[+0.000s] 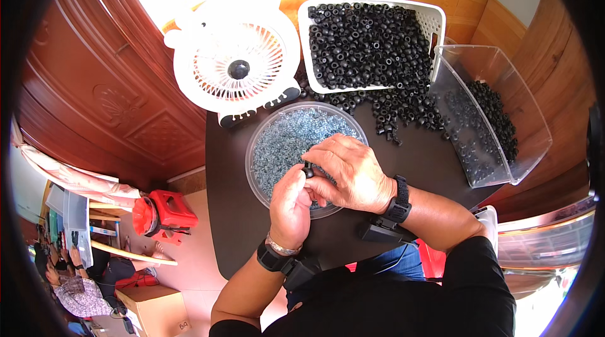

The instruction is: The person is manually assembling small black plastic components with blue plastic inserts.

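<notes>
My left hand (289,210) and my right hand (353,170) meet over the near part of a round clear tub (248,159). A small black rounded plastic piece (308,172) is pinched in the left fingertips. The right thumb and fingers close in around the same piece, partly covering it; whether they hold something else is too small to tell. Many small translucent bluish rings (277,142) fill the tub. Each wrist wears a black strap, and the left one also has a metal bracelet.
Behind the tub, a white basket (304,44) is heaped with black hollow pieces, and more lie loose (403,107) on the dark table (236,230). A clear bin (535,138) with black pieces stands tilted at right. A white fan (239,70) stands back left. Another person (82,296) sits far left.
</notes>
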A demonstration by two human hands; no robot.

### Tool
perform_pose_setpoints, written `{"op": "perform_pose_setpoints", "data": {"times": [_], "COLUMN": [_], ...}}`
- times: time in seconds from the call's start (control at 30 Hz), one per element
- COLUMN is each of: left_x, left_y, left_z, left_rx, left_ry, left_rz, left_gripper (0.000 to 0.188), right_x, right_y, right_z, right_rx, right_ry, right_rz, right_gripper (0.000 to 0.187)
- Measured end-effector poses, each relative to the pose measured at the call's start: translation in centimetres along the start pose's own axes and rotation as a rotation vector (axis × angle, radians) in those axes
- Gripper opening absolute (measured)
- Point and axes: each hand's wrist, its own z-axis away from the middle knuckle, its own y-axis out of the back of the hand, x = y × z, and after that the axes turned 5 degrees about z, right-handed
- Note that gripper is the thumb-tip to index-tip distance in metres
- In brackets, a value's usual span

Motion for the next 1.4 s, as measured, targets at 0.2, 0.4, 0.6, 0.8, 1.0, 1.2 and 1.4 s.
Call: {"op": "perform_pose_setpoints", "data": {"times": [0.2, 0.4, 0.6, 0.8, 1.0, 1.2, 1.4], "left_x": [0.0, -0.1, 0.3, 0.6, 0.3, -0.1, -0.1], "left_y": [0.1, 0.1, -0.2, -1.4, -1.1, -0.3, -0.5], "left_z": [0.3, 0.7, 1.0, 0.5, 0.5, 0.2, 0.0], "left_rx": [-0.009, 0.099, 0.130, 0.179, 0.163, 0.201, 0.130], "left_ry": [-0.076, -0.021, -0.004, -0.008, -0.056, -0.002, 0.015], "left_rz": [-0.076, -0.093, -0.154, -0.065, -0.043, -0.095, -0.205], "left_gripper": [0.033, 0.033, 0.035, 0.032, 0.033, 0.034, 0.040], "right_x": [-0.3, -0.7, -1.3, -1.0, -1.6, -1.2, -0.3], "right_y": [-0.2, -0.4, -0.6, -0.9, -1.1, -1.1, -1.1], "right_z": [0.3, 0.1, 0.4, 0.2, 0.1, 0.2, 0.5], "right_rx": [-0.012, -0.032, -0.030, -0.027, -0.029, -0.099, -0.060], "right_ry": [0.022, 0.049, 0.054, 0.061, 0.022, -0.059, -0.054], "right_rz": [0.004, 0.036, 0.049, 0.051, 0.025, -0.014, 0.020], "right_gripper": [0.037, 0.036, 0.035, 0.035, 0.032, 0.031, 0.032]}}
